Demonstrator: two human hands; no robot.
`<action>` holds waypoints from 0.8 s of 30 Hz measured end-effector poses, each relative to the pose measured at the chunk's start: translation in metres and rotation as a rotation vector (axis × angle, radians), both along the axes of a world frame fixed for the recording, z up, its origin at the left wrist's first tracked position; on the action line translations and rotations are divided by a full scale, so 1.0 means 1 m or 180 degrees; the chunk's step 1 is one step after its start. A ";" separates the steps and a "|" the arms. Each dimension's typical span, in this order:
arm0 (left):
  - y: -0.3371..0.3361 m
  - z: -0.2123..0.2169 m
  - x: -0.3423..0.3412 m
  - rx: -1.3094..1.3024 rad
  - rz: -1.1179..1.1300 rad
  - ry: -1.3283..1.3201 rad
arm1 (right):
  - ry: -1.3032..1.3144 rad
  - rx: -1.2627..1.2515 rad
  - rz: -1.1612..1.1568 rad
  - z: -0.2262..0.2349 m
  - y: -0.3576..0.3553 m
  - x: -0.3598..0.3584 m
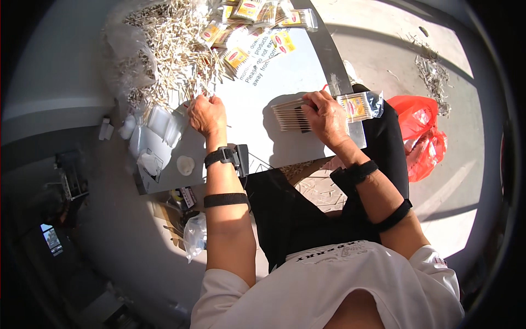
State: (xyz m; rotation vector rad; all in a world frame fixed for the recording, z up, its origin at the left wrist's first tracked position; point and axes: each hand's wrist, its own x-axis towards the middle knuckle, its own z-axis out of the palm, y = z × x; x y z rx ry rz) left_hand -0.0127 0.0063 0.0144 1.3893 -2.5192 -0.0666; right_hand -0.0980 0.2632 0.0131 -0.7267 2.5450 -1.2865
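At the near edge of a big loose pile of thin pale sticks that look like cotton swabs [172, 49], my left hand [207, 116] has its fingers pinched together. What lies between those fingertips is too small to make out. My right hand [327, 118] is closed over a clear flat pack of swabs [355, 107] with a yellow label, near the table's right edge. A row of swabs [290, 116] sticks out to the left of that hand, side by side. The clear end of the pack, on the right, overhangs the edge.
Several yellow-labelled packs [257, 16] lie at the table's far side. Crumpled clear plastic [126, 49] borders the pile; a clear plastic container [161, 123] and a round white piece [186, 165] lie at the left. A red plastic bag [422, 137] stands on the floor at right.
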 end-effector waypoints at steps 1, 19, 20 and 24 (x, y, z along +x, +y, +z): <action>0.000 0.000 0.000 0.0001 -0.0006 -0.0005 | 0.0002 0.0001 0.0007 -0.001 0.001 0.000; 0.054 0.005 -0.025 0.0840 -0.2700 0.0781 | -0.0011 -0.0127 -0.0153 -0.006 0.004 0.002; 0.058 0.005 -0.027 0.0980 -0.2779 0.0867 | -0.0013 -0.0107 -0.0169 -0.007 0.004 0.003; 0.065 -0.008 -0.031 0.2249 -0.2225 0.2341 | -0.0025 -0.0827 -0.0393 -0.011 0.001 0.009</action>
